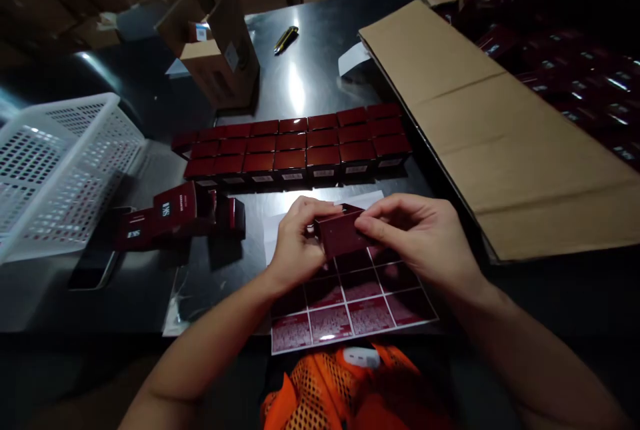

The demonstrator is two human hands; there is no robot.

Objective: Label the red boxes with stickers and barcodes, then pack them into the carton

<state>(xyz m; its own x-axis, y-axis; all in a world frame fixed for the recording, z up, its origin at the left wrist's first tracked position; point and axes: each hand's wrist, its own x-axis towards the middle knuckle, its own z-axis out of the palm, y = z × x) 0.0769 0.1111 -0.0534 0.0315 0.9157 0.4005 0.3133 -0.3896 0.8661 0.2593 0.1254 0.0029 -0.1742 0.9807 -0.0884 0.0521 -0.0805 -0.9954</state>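
Observation:
Between my two hands a small dark red box [341,233] is held up over a sheet of dark red labels [349,297]. My left hand [299,238] wraps round the box's left side. With thumb and forefinger pinched together, my right hand [419,231] presses at the box's right upper edge; whether a label is between those fingers I cannot tell. The label sheet lies on the table in front of me, its upper part covered by the box and hands. Beyond it stand rows of closed dark red boxes [291,161], several with white barcode stickers facing me.
At the left are a white plastic basket [60,170], a phone [93,270] and a few loose dark red boxes [175,209]. An open carton [220,70] and a utility knife [286,40] lie farther back. A large cardboard carton [495,130] with many boxes borders the right.

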